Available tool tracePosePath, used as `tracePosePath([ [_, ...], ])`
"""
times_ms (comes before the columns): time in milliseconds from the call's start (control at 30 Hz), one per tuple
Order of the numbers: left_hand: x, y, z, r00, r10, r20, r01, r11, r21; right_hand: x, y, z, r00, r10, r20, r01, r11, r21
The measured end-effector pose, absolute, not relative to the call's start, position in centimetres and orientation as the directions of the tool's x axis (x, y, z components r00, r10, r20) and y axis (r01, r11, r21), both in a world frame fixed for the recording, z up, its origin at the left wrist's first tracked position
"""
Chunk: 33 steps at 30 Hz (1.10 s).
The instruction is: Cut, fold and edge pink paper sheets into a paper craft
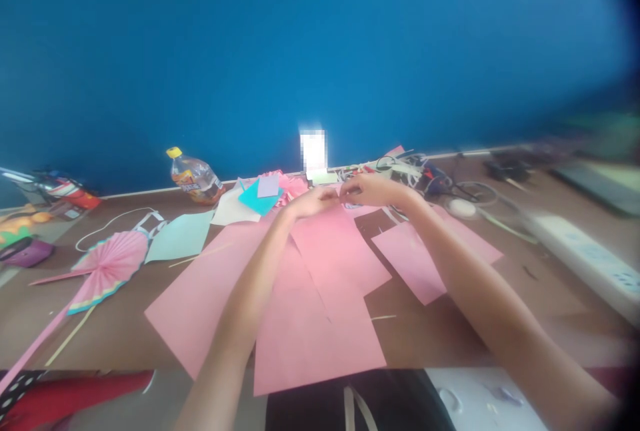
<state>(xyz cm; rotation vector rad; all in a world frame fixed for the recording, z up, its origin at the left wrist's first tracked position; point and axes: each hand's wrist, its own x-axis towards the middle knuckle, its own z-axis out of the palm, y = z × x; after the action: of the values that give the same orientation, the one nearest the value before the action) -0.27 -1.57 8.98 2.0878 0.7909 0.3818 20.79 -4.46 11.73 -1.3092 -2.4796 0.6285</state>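
Observation:
My left hand [311, 203] and my right hand [369, 189] meet at the far middle of the brown table [115, 324], fingertips together over the far end of a pink paper sheet [336, 251]. Both hands look pinched at that paper's edge, though blur hides the fingers' detail. More pink sheets [210, 291] overlap beneath my forearms, and another pink sheet [415, 261] lies under my right arm.
A folded pink paper fan [107, 264] lies at the left beside a pale green sheet [180, 236]. A plastic bottle [195, 179] lies near the blue wall. Teal and lilac papers [260, 194], cables and tools [425, 177] and a white power strip [585, 251] crowd the far side.

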Motion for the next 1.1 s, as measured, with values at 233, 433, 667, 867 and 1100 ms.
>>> tracePosePath([
  [233, -0.3, -2.1, 9.7, 0.741, 0.671, -0.029, 0.196, -0.174, 0.965, 20.6, -5.3, 12.7, -0.616, 0.765, 0.186, 0.603, 0.61, -0.514],
  [433, -0.6, -2.2, 10.0, 0.712, 0.674, -0.198, 0.019, 0.264, 0.964, 20.3, -6.2, 13.9, -0.583, 0.727, 0.364, 0.645, 0.686, -0.337],
  [667, -0.4, -1.5, 9.0, 0.742, 0.634, -0.217, -0.044, 0.369, 0.928, 19.7, -6.2, 13.8, -0.588, 0.696, 0.411, 0.584, 0.718, -0.379],
  [867, -4.8, -0.4, 9.8, 0.588, 0.789, -0.178, -0.089, 0.283, 0.955, 24.8, -7.8, 16.9, -0.099, 0.771, 0.629, 0.619, 0.543, -0.568],
  [1100, -1.6, -1.3, 11.3, 0.682, 0.728, -0.077, 0.201, -0.085, 0.976, 22.9, -6.8, 16.3, -0.167, 0.937, 0.308, 0.557, 0.347, -0.755],
])
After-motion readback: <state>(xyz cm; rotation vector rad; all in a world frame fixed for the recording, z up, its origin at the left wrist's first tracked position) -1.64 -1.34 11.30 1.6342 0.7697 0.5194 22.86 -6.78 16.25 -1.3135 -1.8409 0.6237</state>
